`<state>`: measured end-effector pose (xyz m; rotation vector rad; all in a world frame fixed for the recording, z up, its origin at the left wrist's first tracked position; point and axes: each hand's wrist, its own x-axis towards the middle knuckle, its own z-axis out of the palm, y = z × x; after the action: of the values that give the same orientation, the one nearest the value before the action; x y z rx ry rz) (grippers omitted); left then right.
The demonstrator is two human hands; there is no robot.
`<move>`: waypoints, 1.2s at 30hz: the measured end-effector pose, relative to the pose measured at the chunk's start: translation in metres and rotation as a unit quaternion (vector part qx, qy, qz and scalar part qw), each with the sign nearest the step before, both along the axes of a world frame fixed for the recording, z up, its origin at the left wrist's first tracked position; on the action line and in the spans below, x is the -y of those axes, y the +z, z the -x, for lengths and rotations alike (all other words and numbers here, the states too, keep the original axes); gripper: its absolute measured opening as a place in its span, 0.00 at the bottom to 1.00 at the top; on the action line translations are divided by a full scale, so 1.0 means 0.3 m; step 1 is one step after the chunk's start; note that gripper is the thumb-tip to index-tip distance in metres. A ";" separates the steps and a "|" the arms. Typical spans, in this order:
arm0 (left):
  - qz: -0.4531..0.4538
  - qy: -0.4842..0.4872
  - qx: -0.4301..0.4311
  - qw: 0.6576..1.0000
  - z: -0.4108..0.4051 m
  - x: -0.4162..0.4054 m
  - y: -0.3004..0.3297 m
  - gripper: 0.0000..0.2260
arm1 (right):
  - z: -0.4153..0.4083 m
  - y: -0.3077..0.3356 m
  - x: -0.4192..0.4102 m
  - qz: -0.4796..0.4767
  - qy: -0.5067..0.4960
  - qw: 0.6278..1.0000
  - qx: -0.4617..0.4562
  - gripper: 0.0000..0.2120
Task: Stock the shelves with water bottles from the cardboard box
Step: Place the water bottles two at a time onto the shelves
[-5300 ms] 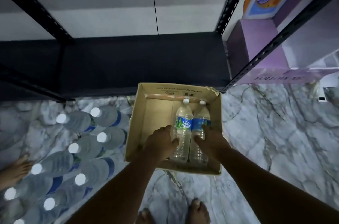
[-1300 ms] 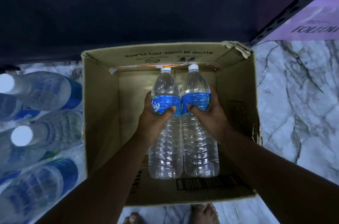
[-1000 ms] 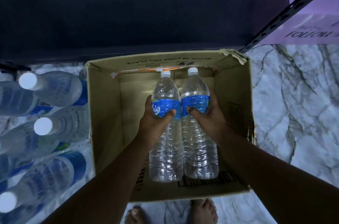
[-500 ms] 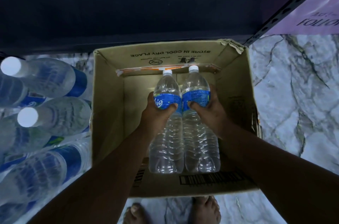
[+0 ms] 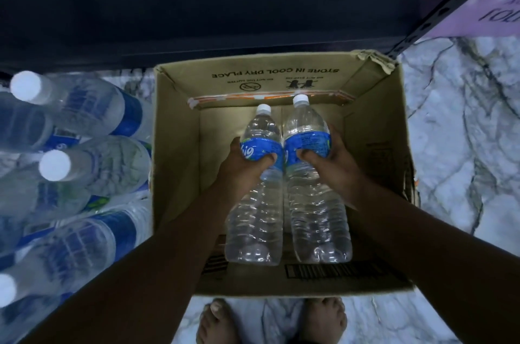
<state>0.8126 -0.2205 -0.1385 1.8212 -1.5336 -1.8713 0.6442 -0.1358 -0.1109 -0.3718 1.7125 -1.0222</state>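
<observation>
— Cardboard is seen first: the open cardboard box point(image 5: 180, 146) is set on the marble floor point(image 5: 464, 146), its far wall printed upside down with "STORE IN COOL DRY PLACE". What is held in it?

— Two clear water bottles with white caps and blue labels. The left bottle point(image 5: 256, 217) is gripped by the left hand point(image 5: 242, 169), thumb laid across the label, fingers curled round the far side. The right bottle point(image 5: 318, 202) is gripped the same way by the right hand point(image 5: 334, 163).

— Are the two bottles kept apart?

— No, they are held side by side, touching along the labels, caps pointed toward the far wall of the box. Both are seen over the box interior (whether their bases rest on the box bottom cannot be told).

— And the shelves?

— A dark shelf point(image 5: 225, 5) is seen just beyond the box, with a perforated black upright point(image 5: 439, 11) at its right corner, beside the torn box corner. A purple panel point(image 5: 484, 5) with partly cut-off lettering is seen past the upright.

— What is found to the left?

— A cluster of larger bottles point(image 5: 84, 169), white-capped and blue-labelled, is stood on the floor just beside the box's left wall. Bare feet point(image 5: 270, 321) are seen at the near edge of the box.
</observation>
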 end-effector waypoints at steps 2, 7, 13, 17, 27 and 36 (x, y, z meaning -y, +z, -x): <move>0.005 0.007 0.000 1.000 -0.007 -0.011 0.036 0.24 | -0.005 0.023 -0.007 -0.005 0.006 1.000 0.000 0.27; 0.066 0.036 -0.026 0.997 -0.014 -0.056 0.096 0.22 | -0.025 0.064 -0.025 0.013 -0.007 1.000 0.006 0.27; 0.086 0.062 -0.062 0.992 -0.017 -0.076 0.127 0.27 | -0.035 0.109 -0.031 0.052 -0.008 0.999 0.006 0.26; 0.095 0.062 -0.062 0.992 -0.024 -0.090 0.161 0.27 | -0.038 0.142 -0.047 0.077 0.000 0.997 -0.003 0.25; 0.117 0.072 -0.111 0.984 -0.053 -0.125 0.318 0.29 | -0.055 0.266 -0.090 0.124 0.022 0.992 -0.009 0.33; 0.184 0.049 -0.126 0.974 -0.088 -0.151 0.533 0.27 | -0.089 0.423 -0.125 0.177 0.033 0.982 -0.053 0.35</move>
<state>0.8391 -0.1751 0.0213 1.4113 -1.5423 -1.5725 0.6708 -0.0984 0.0159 -0.7183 1.5978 -1.2784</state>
